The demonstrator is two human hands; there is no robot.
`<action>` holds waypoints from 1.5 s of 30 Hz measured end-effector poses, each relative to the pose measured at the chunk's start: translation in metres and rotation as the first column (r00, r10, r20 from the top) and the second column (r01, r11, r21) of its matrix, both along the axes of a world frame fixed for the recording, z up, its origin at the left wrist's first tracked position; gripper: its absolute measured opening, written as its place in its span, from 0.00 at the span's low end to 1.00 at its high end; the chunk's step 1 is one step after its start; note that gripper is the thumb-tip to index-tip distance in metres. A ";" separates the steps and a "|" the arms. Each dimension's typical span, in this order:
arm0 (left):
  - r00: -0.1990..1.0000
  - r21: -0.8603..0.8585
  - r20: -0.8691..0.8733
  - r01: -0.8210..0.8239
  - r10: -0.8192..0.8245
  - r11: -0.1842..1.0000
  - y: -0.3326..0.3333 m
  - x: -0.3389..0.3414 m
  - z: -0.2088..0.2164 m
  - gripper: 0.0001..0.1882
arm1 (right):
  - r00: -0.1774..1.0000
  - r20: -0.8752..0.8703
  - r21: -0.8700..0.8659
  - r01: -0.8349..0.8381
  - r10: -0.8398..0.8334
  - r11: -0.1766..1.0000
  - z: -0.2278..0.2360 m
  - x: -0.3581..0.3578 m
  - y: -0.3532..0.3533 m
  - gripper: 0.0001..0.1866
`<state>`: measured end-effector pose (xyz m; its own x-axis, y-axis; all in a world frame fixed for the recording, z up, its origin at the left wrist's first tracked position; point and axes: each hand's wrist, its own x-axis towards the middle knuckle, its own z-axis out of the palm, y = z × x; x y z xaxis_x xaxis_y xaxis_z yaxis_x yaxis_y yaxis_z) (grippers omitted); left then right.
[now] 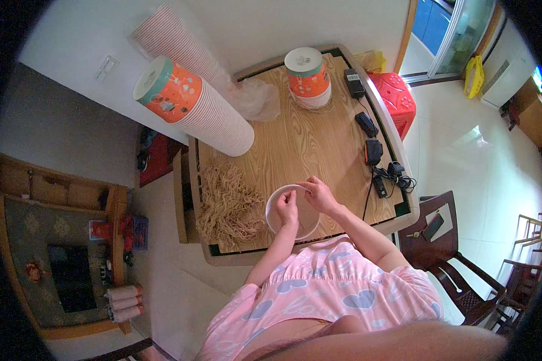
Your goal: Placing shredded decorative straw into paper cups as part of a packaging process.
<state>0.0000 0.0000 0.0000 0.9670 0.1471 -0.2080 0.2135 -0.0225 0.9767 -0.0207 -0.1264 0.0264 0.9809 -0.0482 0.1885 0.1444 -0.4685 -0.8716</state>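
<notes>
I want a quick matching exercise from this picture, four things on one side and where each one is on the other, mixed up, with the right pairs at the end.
Things:
1. White-rimmed round container
2. Tangled tan strands
3. Red stool
4. Shorter cup stack

Places:
A. Just past the right edge of the table
B. Upright near the table's far edge
C. At the left hand and right hand
D. Heaped on the table's left part

Right pairs: 1-C, 2-D, 3-A, 4-B
</notes>
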 end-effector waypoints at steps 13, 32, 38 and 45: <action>0.999 -0.015 -0.032 -0.010 0.010 1.000 -0.002 0.002 0.000 0.04 | 0.851 -0.451 0.558 0.032 0.270 0.829 -0.021 0.024 -0.019 0.17; 0.992 -0.048 -0.126 -0.027 0.021 0.998 -0.002 -0.001 0.002 0.06 | 0.814 -0.408 0.718 0.006 0.414 0.696 -0.040 0.040 -0.010 0.09; 0.991 -0.036 -0.131 -0.038 0.033 0.999 0.001 0.000 -0.004 0.06 | 0.827 -0.404 0.728 0.032 0.392 0.685 -0.030 0.036 -0.005 0.10; 0.988 -0.036 -0.156 -0.018 0.012 0.999 0.001 0.000 -0.005 0.07 | 0.816 -0.383 0.754 0.005 0.433 0.657 -0.041 0.037 -0.013 0.11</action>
